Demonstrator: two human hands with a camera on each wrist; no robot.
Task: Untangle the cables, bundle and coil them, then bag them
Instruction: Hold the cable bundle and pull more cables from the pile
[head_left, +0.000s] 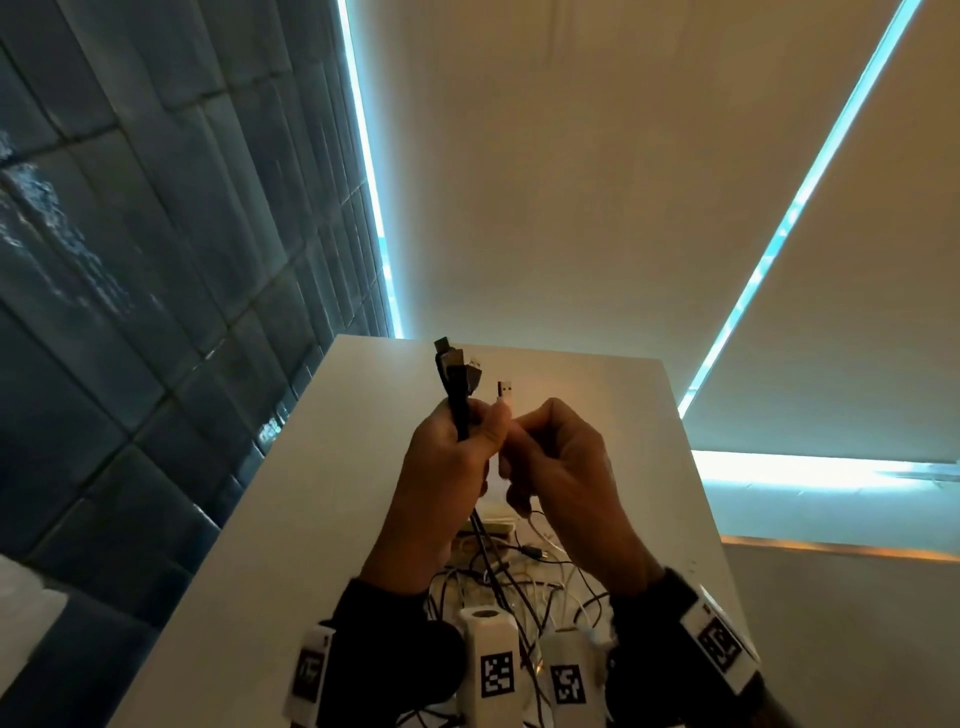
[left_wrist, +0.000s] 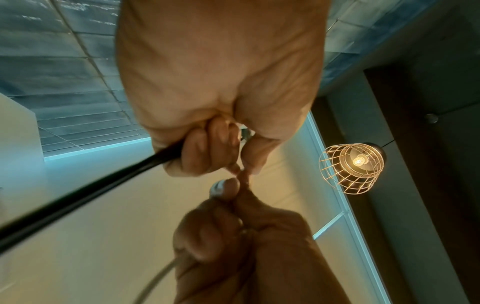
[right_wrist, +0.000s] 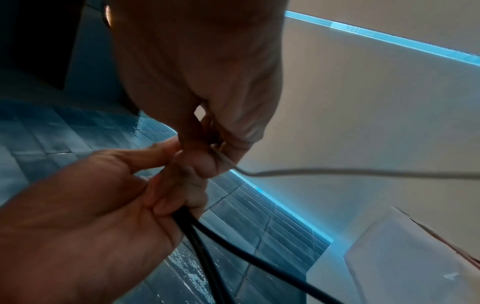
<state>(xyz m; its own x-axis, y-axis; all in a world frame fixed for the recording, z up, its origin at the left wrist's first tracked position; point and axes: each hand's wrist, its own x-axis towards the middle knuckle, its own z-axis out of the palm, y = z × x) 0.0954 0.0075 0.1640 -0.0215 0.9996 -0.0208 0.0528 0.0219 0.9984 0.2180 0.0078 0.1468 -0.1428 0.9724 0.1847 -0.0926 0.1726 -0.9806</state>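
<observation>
Left hand (left_wrist: 221, 82): fingers curled round a black cable (left_wrist: 85, 195), which exits toward lower left | Right hand (left_wrist: 241, 236): below, fingertips touching those of the left hand, pinching a white connector (left_wrist: 218, 188); a pale cable (left_wrist: 158, 279) trails down from it | Background: lit wire-cage lamp (left_wrist: 351, 167) at right; tiled wall (left_wrist: 64, 61) at upper left

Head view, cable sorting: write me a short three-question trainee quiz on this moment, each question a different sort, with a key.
1. True or false: the left hand grips a bunch of black cables with plugs pointing up.
2. Multiple choice: the right hand pinches A) a black plug, B) a white USB plug, C) a bag.
3. Fill in: the loose tangle lies on the white ____.

Key: 1 true; 2 B; 3 table.
</observation>
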